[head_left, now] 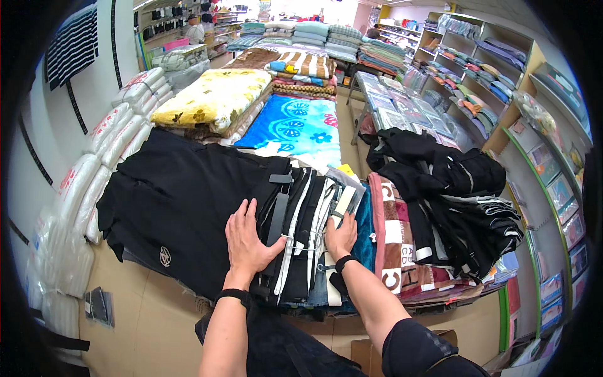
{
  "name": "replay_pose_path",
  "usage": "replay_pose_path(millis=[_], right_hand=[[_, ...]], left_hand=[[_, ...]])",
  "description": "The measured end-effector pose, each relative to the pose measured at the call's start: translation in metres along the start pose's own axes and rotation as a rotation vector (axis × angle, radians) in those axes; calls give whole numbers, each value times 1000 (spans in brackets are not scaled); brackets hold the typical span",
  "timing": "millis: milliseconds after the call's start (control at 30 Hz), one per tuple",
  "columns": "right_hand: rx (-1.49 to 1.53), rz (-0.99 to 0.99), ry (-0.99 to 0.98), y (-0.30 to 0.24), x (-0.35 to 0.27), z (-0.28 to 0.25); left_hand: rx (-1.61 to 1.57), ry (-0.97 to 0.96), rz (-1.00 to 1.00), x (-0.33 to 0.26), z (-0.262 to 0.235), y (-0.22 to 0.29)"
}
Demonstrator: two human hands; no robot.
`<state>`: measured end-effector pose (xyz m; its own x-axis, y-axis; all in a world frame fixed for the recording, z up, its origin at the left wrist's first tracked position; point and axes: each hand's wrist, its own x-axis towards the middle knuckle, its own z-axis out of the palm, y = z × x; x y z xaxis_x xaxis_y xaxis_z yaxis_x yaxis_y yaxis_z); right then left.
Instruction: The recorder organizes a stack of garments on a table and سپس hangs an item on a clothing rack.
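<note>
My left hand (246,242) lies with spread fingers on the right edge of a wide black garment (188,204), which has a small pale emblem near its lower corner. Its thumb reaches onto a row of folded black and white striped garments (298,235), probably trousers. At the far side of that row, my right hand (341,237) rests with fingers apart beside a cream-coloured strip (343,202). A dark grey strip (277,217) runs along the fold between the hands. Both wrists wear black bands. What lies beneath my right palm is hidden.
A patterned red and white blanket (392,232) and a heap of black clothes (440,169) sit to the right. Beyond are a blue blanket (292,125) and a yellow blanket (213,97). Plastic-wrapped white bundles (81,188) line the left; shelves (540,207) stand right.
</note>
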<state>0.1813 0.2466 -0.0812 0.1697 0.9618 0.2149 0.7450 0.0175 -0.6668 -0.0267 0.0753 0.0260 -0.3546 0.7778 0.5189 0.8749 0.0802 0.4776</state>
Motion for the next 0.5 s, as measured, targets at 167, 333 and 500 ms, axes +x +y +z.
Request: replay_pose_path(millis=[167, 333, 500], right_hand=[[-6, -22, 16, 3, 3, 0], [-3, -33, 23, 0, 2, 1], [-1, -42, 43, -2, 1, 1]], left_hand=[[5, 17, 22, 1, 7, -2], [18, 27, 23, 0, 5, -3], [6, 24, 16, 0, 3, -2]])
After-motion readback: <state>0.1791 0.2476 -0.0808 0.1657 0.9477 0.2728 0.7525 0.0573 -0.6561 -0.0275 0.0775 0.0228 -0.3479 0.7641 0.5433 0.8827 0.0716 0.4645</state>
